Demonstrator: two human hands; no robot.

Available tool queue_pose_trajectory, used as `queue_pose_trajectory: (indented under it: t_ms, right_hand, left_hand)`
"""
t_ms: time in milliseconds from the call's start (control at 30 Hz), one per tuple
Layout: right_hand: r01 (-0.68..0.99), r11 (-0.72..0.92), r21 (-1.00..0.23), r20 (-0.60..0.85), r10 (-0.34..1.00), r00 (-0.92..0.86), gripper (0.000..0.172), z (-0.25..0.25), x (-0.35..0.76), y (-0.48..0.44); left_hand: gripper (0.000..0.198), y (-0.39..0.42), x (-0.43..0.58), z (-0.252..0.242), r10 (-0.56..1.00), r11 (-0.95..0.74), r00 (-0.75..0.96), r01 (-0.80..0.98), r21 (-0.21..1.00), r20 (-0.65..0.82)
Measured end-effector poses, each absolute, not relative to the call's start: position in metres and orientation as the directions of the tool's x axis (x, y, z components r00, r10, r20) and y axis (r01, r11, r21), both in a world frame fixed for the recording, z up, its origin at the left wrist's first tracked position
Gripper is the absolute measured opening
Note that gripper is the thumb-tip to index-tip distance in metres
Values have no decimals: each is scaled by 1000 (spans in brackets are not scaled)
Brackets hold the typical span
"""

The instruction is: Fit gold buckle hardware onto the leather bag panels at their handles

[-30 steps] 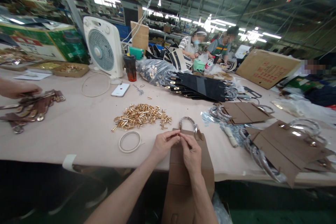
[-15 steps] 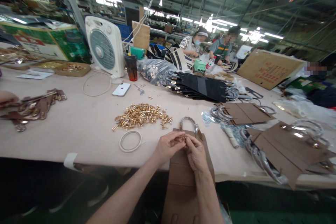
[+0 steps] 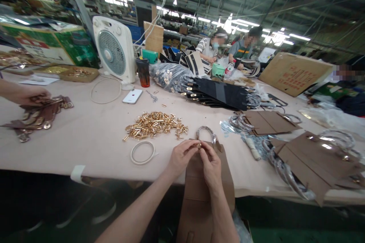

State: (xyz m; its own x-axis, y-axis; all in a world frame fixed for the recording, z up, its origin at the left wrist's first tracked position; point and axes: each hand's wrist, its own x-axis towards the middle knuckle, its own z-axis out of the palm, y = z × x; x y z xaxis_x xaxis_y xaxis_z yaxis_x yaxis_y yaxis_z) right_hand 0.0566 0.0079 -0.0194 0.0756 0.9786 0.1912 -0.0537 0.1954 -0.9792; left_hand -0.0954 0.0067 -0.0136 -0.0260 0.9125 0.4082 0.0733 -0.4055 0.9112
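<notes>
Pinched between the fingertips of both hands is a small gold metal fitting [image 3: 199,145]; its exact kind is too small to make out. My left hand [image 3: 182,153] closes on it from the left, and my right hand [image 3: 211,161] from the right. Below them lies a flat brown bag panel [image 3: 196,197], partly on the table and hanging over its edge. A plastic-wrapped handle [image 3: 205,128] is attached at the panel's far end. Left of my hands sits a heap of gold metal fittings [image 3: 154,124], with a roll of tape [image 3: 142,153] in front of it.
At the left a co-worker's hand [image 3: 34,95] touches brown straps [image 3: 42,115]. A white fan [image 3: 114,47], a tumbler [image 3: 143,73] and a phone [image 3: 132,96] stand or lie behind. Black panels [image 3: 216,93] are stacked at the back; brown bag panels [image 3: 310,163] lie right.
My fingers have shifted slightly around the small gold fitting, which shows more at the fingertips. The co-worker's hand at the left has moved right, over the brown straps.
</notes>
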Motion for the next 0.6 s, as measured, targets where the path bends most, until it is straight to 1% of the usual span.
queue_pose_trajectory:
  t_ms: [100,167,333,600]
  right_hand:
    - [43,338,-940,341,932,122,20,-17,54,3]
    - [82,376,-923,384,915,127,12,-17,54,1]
    - [134,393,-910,409,903,129,8,-19,53,0]
    - [132,388,-912,401,912,89,7,-25,58,2]
  left_hand:
    - [30,8,-95,-17,881,-459,-45,162,873,472]
    - [33,8,-95,-20,858,-499,-20,208,841,514]
    - [37,6,-94,-22,833,-538,20,256,803,552]
    - [29,6,-98,-23,875,-476,13,209,854,484]
